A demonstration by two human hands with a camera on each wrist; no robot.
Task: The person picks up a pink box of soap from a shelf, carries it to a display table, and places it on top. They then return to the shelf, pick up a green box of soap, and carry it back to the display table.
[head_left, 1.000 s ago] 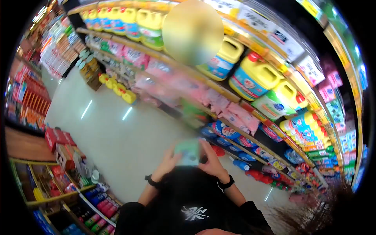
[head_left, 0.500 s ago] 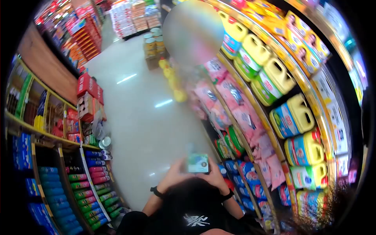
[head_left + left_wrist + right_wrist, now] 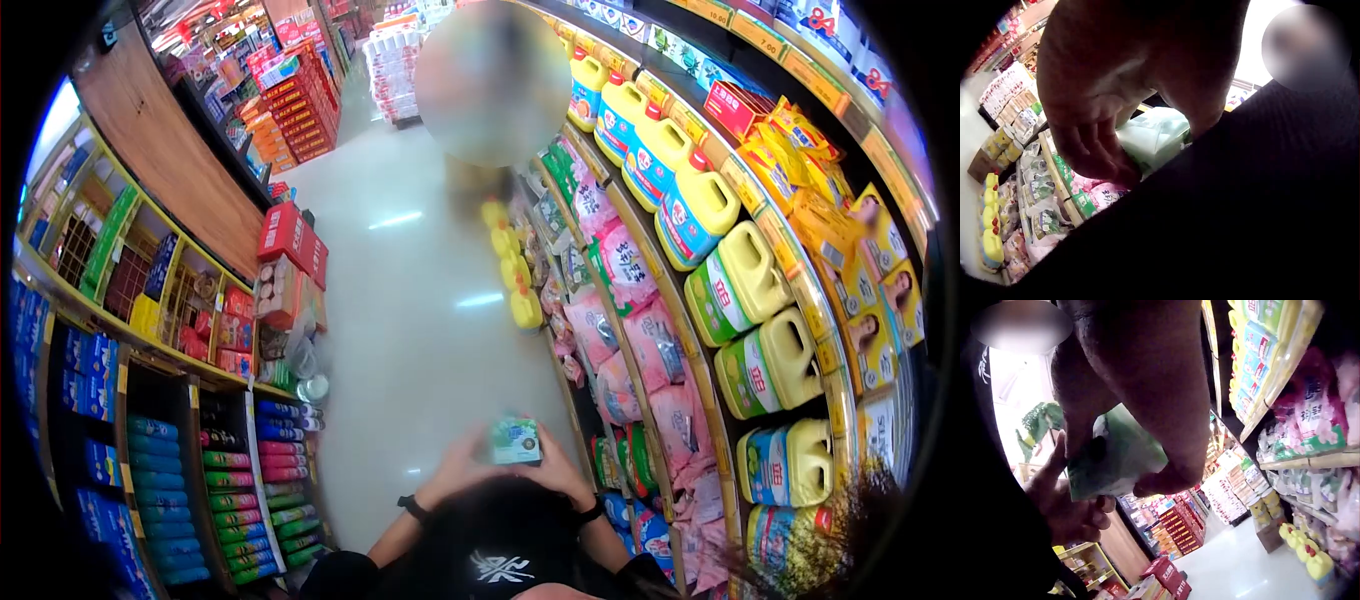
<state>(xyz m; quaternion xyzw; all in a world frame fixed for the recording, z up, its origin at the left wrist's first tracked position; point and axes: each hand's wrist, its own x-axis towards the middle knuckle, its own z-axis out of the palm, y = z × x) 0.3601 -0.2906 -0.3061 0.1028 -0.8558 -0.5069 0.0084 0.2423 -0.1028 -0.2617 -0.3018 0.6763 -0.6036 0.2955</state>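
Note:
In front of the torso, both hands hold a small pale green pack [image 3: 515, 441] with a glossy wrapping and a dark round mark. The left hand [image 3: 458, 472] grips its left side. In the left wrist view, fingers and thumb curl about the pack [image 3: 1159, 132]. The right hand [image 3: 558, 472] grips the other side, and in the right wrist view its fingers reach round the pack [image 3: 1125, 456]. Part of the left hand [image 3: 1072, 509] appears there too, fingers bent at the lower edge. Both palms are hidden in the head view.
A long shelf with yellow detergent jugs [image 3: 745, 285] and pink bags [image 3: 655, 345] runs along the right. On the left, shelves hold bottles [image 3: 230, 500], with red boxes [image 3: 290, 240] beside them. Yellow jugs [image 3: 523, 308] stand on the aisle floor [image 3: 400, 330].
The head view has swung to the right, so the aisle and left shelves have come round toward the middle. Both hands have kept hold of the green pack throughout.

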